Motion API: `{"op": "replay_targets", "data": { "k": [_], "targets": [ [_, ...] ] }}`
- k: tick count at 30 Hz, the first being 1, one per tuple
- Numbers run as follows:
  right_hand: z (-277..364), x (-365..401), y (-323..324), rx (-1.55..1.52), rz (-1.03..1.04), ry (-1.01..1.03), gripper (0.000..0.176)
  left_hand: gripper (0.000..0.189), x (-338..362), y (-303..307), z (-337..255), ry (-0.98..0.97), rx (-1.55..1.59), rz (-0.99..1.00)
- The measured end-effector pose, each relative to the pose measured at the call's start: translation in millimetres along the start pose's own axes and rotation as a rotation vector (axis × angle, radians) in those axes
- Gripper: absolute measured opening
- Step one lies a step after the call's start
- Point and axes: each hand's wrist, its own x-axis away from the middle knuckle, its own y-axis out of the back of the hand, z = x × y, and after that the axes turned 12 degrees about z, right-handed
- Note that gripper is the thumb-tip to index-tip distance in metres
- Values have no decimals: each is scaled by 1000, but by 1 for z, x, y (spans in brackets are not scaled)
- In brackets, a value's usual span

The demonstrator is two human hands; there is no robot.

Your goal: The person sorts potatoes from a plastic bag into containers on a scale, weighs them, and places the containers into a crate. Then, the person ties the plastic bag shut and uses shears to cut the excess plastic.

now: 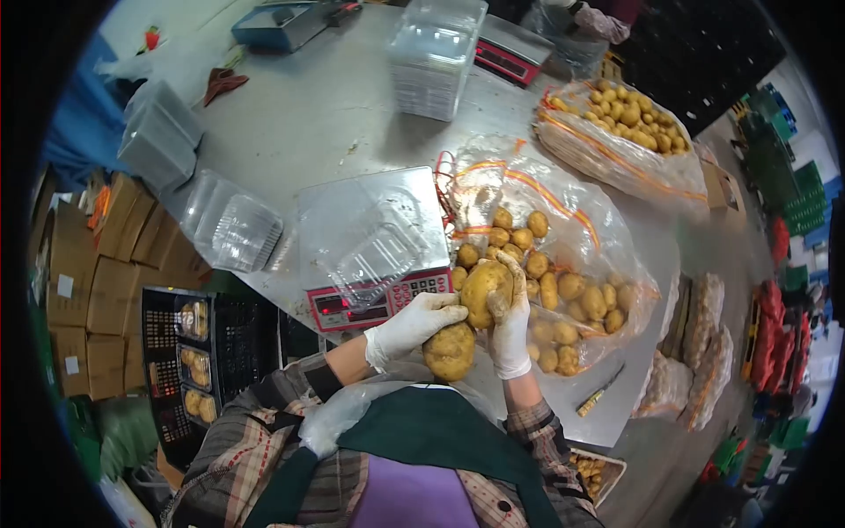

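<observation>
Both my hands wear white gloves with dirt-stained fingertips. My right hand [510, 321] grips a large yellow potato [487, 292], its fingers around the far right side. My left hand [411, 324] is closed on a second, browner potato [450, 352], just below the first; its thumb reaches toward the larger one. In front of them lies an open clear plastic bag [607, 242] with an orange stripe, loose potatoes [569, 286] spilling at its mouth. Left of the bag, a clear plastic tray [378, 255] rests on a scale [326, 207] with a lit red display.
A knife [600, 392] lies at the table's right edge. Clear containers stand stacked [437, 62] at the back and another lies left [233, 224]. A second potato bag [620, 141] is back right. A black crate [163, 352] with packed trays stands lower left.
</observation>
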Motion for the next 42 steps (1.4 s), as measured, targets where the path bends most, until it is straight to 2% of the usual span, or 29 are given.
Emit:
{"op": "replay_targets", "data": {
  "k": [2,3,6,8,9,10,11,13,14,16,17,20,21,22,24,26,27,28,29,30,31,34,36,37,38,40,42],
  "targets": [
    [2,-8,-10,102,63,11,62,29,7,6,9,-68,64,-66],
    [2,-14,-21,-86,82,-19,60,29,11,8,10,-93,78,-103],
    [0,-37,-39,200,124,-12,64,26,23,29,8,-180,60,-263],
    [5,-54,-56,398,191,12,72,17,41,42,-15,-201,-215,-593],
    [-6,-64,-58,531,238,81,73,19,47,71,-8,-331,-361,-650],
    [-19,-73,-60,664,285,148,74,18,54,79,-20,-297,-504,-806],
    [-21,-80,-67,736,323,127,74,20,56,94,-24,-283,-660,-885],
    [-30,-90,-79,934,412,46,73,22,57,110,-23,-77,-979,-988],
    [-38,-91,-82,1025,422,81,70,26,53,115,-16,22,-1166,-1032],
    [-51,-89,-84,1314,462,48,64,32,45,112,-1,-28,-1434,-1044],
    [-53,-88,-80,1337,448,24,53,35,42,111,4,-53,-1567,-1047],
    [-61,-96,-43,869,410,167,44,42,39,127,7,-151,-1601,-1032],
    [-57,-98,-29,881,294,-60,41,35,42,126,-2,-205,-1522,-1030],
    [-68,-105,-6,845,136,31,38,31,48,130,-9,-285,-1483,-1051],
    [-57,-124,43,931,7,-231,32,24,67,146,-25,-447,-1410,-1115],
    [-85,-140,112,1108,-101,76,36,17,95,156,-40,-493,-1254,-1295],
    [-88,-145,139,1157,-164,-68,38,15,113,163,-43,-477,-1129,-1380],
    [-106,-150,172,1196,-199,-89,39,15,130,174,-40,-557,-1014,-1415],
    [-113,-153,191,1283,-193,-56,38,14,146,174,-40,-519,-962,-1482],
    [-109,-155,196,1317,-145,-211,38,14,161,170,-39,-481,-908,-1549],
    [-128,-161,221,1562,-102,-313,38,14,173,165,-37,-439,-960,-1595],
    [-125,-167,221,1670,-90,-414,33,14,191,159,-18,-497,-855,-1635],
    [-125,-167,238,1391,-155,-502,35,14,185,149,-12,-473,-828,-1615],
    [-144,-162,262,1418,-256,-154,42,14,179,145,-11,-466,-815,-1584],
    [-149,-164,286,1341,-258,-172,42,13,172,141,-9,-460,-803,-1550],
    [-146,-166,304,781,-273,-346,46,11,149,135,-3,-503,-661,-1429],
    [-131,-169,296,531,-302,-302,48,12,127,124,-1,-336,-877,-1332]
  ]
}}
